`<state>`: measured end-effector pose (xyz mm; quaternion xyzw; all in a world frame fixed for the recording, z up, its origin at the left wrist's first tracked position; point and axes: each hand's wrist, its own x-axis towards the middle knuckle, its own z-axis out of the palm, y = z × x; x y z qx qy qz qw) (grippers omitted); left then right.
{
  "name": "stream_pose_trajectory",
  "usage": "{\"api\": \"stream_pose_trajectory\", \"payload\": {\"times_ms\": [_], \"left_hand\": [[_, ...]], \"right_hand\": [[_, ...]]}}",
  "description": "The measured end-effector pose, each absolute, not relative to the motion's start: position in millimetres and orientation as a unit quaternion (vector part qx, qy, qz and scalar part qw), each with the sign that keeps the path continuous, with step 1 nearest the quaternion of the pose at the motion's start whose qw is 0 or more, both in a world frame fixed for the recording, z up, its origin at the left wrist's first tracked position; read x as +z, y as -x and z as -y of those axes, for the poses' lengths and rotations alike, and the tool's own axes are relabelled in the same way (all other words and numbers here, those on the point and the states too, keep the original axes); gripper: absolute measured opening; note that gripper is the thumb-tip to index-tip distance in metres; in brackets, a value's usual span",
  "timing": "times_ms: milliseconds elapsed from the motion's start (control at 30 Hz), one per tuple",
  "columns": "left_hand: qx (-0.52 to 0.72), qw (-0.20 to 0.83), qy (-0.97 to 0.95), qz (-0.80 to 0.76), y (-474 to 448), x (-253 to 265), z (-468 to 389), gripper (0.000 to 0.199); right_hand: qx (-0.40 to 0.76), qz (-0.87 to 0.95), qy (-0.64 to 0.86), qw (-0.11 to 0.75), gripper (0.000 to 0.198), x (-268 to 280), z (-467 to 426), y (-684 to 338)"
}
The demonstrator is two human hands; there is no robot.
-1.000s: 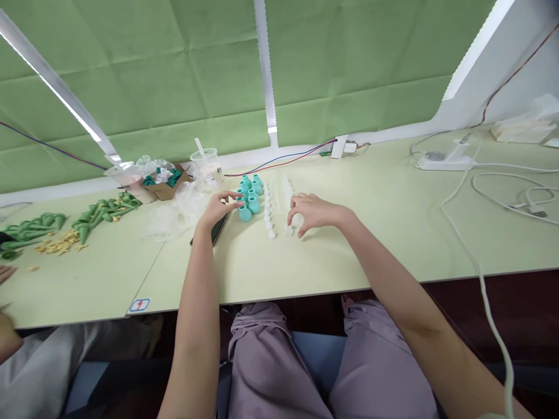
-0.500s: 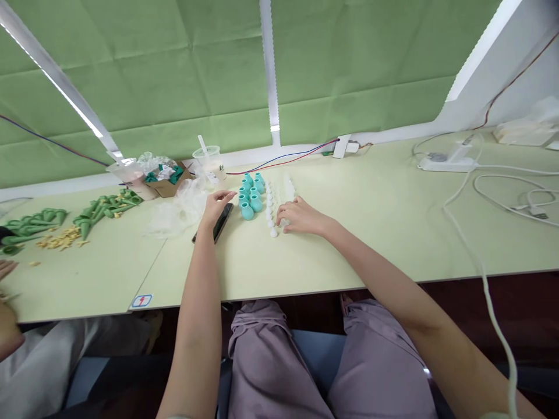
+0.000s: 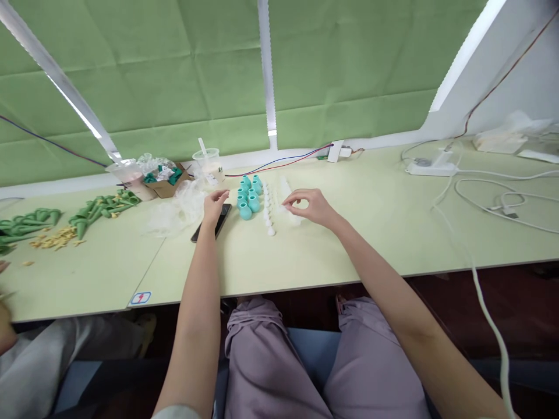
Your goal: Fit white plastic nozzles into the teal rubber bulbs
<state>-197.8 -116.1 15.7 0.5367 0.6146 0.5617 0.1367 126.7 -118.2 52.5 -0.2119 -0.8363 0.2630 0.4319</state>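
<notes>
My left hand [image 3: 215, 206] rests over the dark phone [image 3: 223, 220], its fingers loosely stretched to the right and holding nothing visible. To its right stand several turquoise, round-bellied small pots [image 3: 245, 212] with open necks, in two rows. Beside them runs a line of small white rounded pieces [image 3: 268, 222]. My right hand [image 3: 311, 205] is raised just right of that line, thumb and forefinger pinched into a ring. What the pinch holds, if anything, is too small to make out. Clear, whitish pieces [image 3: 290, 217] lie beneath this hand, partly covered by it.
Crumpled clear plastic bags [image 3: 174, 210], a cardboard box [image 3: 168, 185] and two plastic cups stand at the left back. Farther left lie green cone-like parts [image 3: 98, 210] and yellow pieces [image 3: 56, 238], near another person's hand. A power strip [image 3: 432, 167] and white cables lie right.
My right hand has lifted and shifted slightly right, away from the white line, its thumb and forefinger now in a pinch. My left hand stays almost where it was. The view has moved slightly.
</notes>
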Motion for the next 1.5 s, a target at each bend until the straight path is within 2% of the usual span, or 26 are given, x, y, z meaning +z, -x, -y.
{"api": "stream_pose_trajectory", "payload": {"times_ms": [100, 200, 333, 400, 500, 833, 1067, 1200, 1500], "left_hand": [[0.597, 0.062, -0.469, -0.648, 193.6, 7.6, 110.3, 0.029], [0.596, -0.022, -0.431, -0.677, 187.1, 2.4, 110.4, 0.027], [0.587, -0.088, -0.426, -0.683, 181.9, 1.2, 116.0, 0.024], [0.578, -0.092, -0.437, -0.683, 181.1, 1.2, 117.3, 0.023], [0.557, -0.086, -0.465, -0.683, 180.9, 0.2, 116.2, 0.022], [0.519, -0.075, -0.504, -0.687, 178.3, 0.4, 115.1, 0.025], [0.511, -0.068, -0.511, -0.688, 178.2, -0.6, 115.8, 0.026], [0.510, -0.061, -0.513, -0.688, 177.2, 0.0, 116.0, 0.026], [0.503, -0.058, -0.521, -0.687, 175.7, -0.3, 116.0, 0.026]], "right_hand": [[0.299, 0.776, 0.263, 0.490, 0.023, 37.9, 104.9, -131.9], [0.274, 0.770, 0.284, 0.502, 0.027, 29.8, 98.1, -133.1], [0.223, 0.819, 0.279, 0.450, 0.018, 31.9, 110.9, -134.1], [0.245, 0.843, 0.287, 0.384, 0.014, 33.8, 119.0, -137.2], [0.301, 0.850, 0.302, 0.308, 0.019, 35.6, 123.5, -145.2], [0.229, 0.883, 0.354, 0.204, 0.017, 39.5, 120.4, -154.8], [0.198, 0.895, 0.362, 0.172, 0.022, 40.3, 123.0, -153.2], [0.187, 0.910, 0.322, 0.183, 0.016, 40.3, 123.8, -154.4], [0.210, 0.915, 0.293, 0.179, 0.020, 39.3, 122.5, -155.0]]}}
